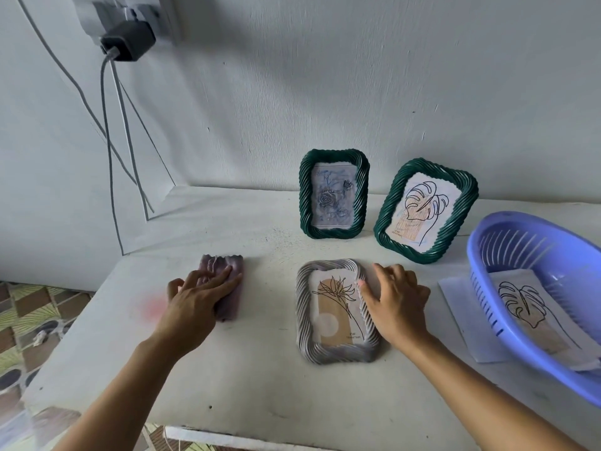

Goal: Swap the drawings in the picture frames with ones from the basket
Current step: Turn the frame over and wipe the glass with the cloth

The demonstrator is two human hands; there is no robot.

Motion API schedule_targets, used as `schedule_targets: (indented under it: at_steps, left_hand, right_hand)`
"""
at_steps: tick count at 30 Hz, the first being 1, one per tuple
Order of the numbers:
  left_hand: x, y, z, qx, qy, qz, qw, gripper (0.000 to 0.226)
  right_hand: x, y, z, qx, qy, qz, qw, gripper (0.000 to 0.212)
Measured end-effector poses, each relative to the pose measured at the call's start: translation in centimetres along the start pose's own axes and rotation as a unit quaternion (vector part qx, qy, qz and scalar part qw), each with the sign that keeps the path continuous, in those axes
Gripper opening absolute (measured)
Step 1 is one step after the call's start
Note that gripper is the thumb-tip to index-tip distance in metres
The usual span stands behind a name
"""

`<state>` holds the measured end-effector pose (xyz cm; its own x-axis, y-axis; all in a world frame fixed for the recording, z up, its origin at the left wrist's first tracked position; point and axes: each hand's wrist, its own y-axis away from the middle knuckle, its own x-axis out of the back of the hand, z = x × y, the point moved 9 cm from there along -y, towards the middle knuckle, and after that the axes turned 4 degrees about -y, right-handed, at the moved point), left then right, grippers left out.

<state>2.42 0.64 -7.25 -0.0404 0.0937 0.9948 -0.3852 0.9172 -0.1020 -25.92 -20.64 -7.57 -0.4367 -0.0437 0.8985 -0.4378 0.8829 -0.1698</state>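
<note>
A grey twisted-rim picture frame [335, 354] lies flat on the white table [260, 379] with a flower drawing inside. My right hand [395, 302] rests on its right edge, fingers curled over the rim. My left hand [195, 299] lies with straight fingers on a folded purple cloth [227, 265] to the left. Two green frames stand against the wall: one [334, 194] holds a blue rose drawing, the other [426, 211] a leaf line drawing. A purple basket [487, 255] at the right holds a leaf drawing [527, 304].
A white sheet [455, 288] lies partly under the basket. Grey cables [113, 151] hang from a black adapter [128, 40] on the wall at the left. The table's left edge drops to a patterned tile floor [29, 320].
</note>
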Motion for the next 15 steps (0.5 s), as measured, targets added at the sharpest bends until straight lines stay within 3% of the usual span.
schedule_targets:
  at_steps: [6, 9, 12, 15]
  left_hand:
    - [0.2, 1.2, 1.1, 0.002, 0.036, 0.009, 0.999, 0.064]
    - [1.9, 0.6, 1.9, 0.026, 0.047, 0.052, 0.997, 0.060]
    - [4.0, -0.7, 4.0, 0.052, 0.079, 0.105, 0.990, 0.040]
    - [3.3, -2.2, 7.3, 0.088, 0.078, 0.038, 0.992, 0.037]
  right_hand:
    - [-0.1, -0.2, -0.1, -0.002, -0.012, -0.025, 1.000, 0.034]
    - [-0.1, -0.4, -0.3, -0.014, -0.016, -0.040, 0.999, 0.033]
    - [-0.2, -0.7, -0.4, -0.041, -0.024, -0.053, 0.997, 0.034]
    - [-0.3, -0.7, -0.6, -0.064, -0.032, -0.063, 0.995, 0.033]
